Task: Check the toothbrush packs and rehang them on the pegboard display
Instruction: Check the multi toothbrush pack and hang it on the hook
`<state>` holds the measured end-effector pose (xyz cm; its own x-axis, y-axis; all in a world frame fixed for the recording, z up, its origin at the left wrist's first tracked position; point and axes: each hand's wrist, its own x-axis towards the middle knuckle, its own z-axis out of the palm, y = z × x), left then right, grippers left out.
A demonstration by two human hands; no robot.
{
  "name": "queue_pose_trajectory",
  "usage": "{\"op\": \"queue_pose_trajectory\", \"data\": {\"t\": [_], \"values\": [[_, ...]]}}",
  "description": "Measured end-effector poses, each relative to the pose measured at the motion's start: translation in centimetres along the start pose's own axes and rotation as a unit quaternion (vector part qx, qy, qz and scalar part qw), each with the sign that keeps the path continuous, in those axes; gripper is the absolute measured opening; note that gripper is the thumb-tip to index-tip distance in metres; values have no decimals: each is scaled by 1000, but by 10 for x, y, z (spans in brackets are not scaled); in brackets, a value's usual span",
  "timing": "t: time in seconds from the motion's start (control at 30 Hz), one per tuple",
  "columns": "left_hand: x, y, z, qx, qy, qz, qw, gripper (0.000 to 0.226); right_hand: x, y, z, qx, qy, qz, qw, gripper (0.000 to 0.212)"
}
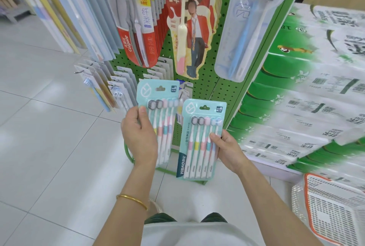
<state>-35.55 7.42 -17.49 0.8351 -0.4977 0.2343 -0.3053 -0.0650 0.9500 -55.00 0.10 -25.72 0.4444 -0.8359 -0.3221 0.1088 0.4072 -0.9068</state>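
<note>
Pale floor tiles (49, 127) spread across the left of the shop aisle. Wrapped green-and-white tissue bundles (306, 87) are stacked high on the right. Between them stands a green pegboard (209, 91), hung with rows of toothbrush cards, among them a red card (136, 28) and a clear twin pack (250, 28). A white and orange basket (331, 210) sits low at the right. Two matching teal five-brush packs are held upright, side by side, in front of the board's lower part. The left hand (138, 135) grips the left pack (158, 95) along its left edge, and the right hand (227, 147) pinches the right pack (197, 147) at its right edge, thumb on the front. A gold bangle (132, 200) circles the left wrist.
</note>
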Motion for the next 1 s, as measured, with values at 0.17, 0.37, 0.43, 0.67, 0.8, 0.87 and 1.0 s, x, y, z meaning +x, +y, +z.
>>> {"op": "queue_pose_trajectory", "data": {"t": [0.17, 0.37, 0.43, 0.67, 0.8, 0.87, 1.0], "values": [[3, 0, -7, 13, 21, 8, 1000, 19, 10, 4, -3, -42, 36, -8, 998, 17], [3, 5, -13, -2, 18, -11, 1000, 20, 25, 2, -6, -94, 144, -32, 985, 5], [-1, 7, -12, -9, 0, -17, 1000, 22, 33, -3, -8, -116, 174, -35, 977, 6], [-21, 3, -4, -21, -76, -54, 995, 26, 65, -31, -13, -165, 239, -17, 957, 11], [-26, 1, 3, -40, -100, -89, 990, 26, 75, -39, -18, -218, 246, 2, 944, 25], [-29, 3, 6, -52, -109, -107, 987, 26, 76, -42, -19, -237, 247, 12, 940, 32], [-33, 6, 16, -72, -132, -120, 981, 28, 69, -46, -23, -247, 268, 28, 931, 43]]}}
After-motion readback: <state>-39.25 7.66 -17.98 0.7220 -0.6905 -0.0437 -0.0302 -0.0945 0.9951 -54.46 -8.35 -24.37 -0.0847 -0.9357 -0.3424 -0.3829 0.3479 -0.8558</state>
